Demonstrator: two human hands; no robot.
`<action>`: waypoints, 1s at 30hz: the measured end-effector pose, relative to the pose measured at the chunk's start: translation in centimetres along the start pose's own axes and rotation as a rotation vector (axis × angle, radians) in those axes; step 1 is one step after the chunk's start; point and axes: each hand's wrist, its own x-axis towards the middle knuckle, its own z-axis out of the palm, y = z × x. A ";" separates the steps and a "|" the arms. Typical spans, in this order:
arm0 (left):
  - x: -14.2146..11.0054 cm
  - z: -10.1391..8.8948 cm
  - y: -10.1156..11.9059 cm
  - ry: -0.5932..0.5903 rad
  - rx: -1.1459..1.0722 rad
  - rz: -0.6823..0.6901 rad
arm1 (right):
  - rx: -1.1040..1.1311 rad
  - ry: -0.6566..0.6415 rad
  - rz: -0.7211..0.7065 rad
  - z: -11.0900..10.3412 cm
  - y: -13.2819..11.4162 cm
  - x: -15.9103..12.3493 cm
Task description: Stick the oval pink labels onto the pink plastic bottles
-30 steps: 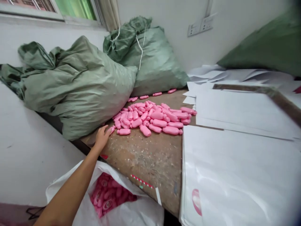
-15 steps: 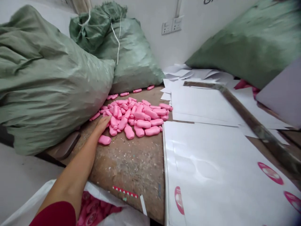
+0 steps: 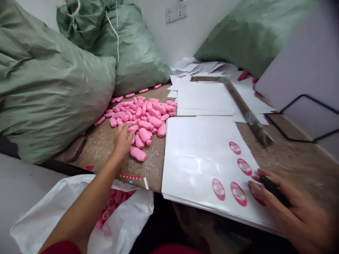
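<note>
My left hand (image 3: 123, 141) reaches to the near left side of a heap of small pink plastic bottles (image 3: 143, 109) on the brown table. Its fingers are apart and touch the bottles; no bottle is clearly gripped. One pink bottle (image 3: 138, 154) lies loose just right of the wrist. My right hand (image 3: 293, 208), partly blurred, is closed around a black-handled tool (image 3: 274, 190), whose working end cannot be made out. Thumb and fingertips are over the right edge of a stack of white sticker sheets (image 3: 190, 151), beside several oval pink stickers (image 3: 238, 193).
Big green sacks (image 3: 143, 53) stand behind and left. White papers (image 3: 206, 98) lie at the back under a flat metal bar (image 3: 243, 109). A black wire frame (image 3: 280, 130) is at right. Below the table edge hangs a white bag (image 3: 127, 218) with pink pieces inside.
My left hand has moved right and nearer along the heap, and some bottles have shifted. My right hand with the black-handled tool has come into view. The camera view has shifted.
</note>
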 end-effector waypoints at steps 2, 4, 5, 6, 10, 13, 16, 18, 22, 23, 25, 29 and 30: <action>-2.7 -1.9 0.5 -0.097 0.060 0.033 | 0.034 -0.090 0.041 -0.6 -1.2 -0.3; -5.1 -2.6 1.1 -0.213 0.100 0.064 | 0.070 -0.072 0.013 -1.3 -2.9 -0.7; -6.0 -2.4 1.4 -0.261 0.113 0.075 | 0.092 -0.010 -0.027 -1.6 -3.7 -0.8; -6.7 -2.0 1.6 -0.299 0.119 0.084 | 0.125 0.033 -0.055 -1.9 -4.5 -1.0; -7.6 0.3 1.5 -0.264 0.165 0.121 | 0.145 -0.124 -0.003 -2.3 -6.2 -1.2; -7.6 0.7 0.5 -0.146 0.166 0.118 | 0.087 -0.270 0.010 -2.4 -6.6 -1.0; -8.1 -0.5 1.0 -0.074 0.113 0.052 | 0.041 -0.334 -0.081 -2.1 -6.8 -0.7; -8.8 -1.6 2.9 -0.032 0.034 -0.075 | -0.006 -0.350 -0.136 -1.6 -6.9 -0.5; -9.9 -2.5 8.7 -0.160 -0.683 -0.526 | -0.101 -0.339 -0.177 -0.7 -7.2 -0.4; -9.9 -2.2 10.1 -0.260 -0.911 -0.635 | -0.117 -0.332 -0.183 -0.6 -7.4 -0.4; -9.8 -1.3 12.4 -0.485 -1.225 -0.802 | -0.151 -0.319 -0.192 -0.6 -7.6 -0.4; -9.3 1.7 15.5 -0.751 -1.426 -0.857 | -0.193 -0.313 -0.214 -0.8 -8.0 -0.3; -9.2 2.4 16.0 -0.757 -1.430 -0.829 | -0.195 -0.316 -0.215 -0.8 -8.1 -0.3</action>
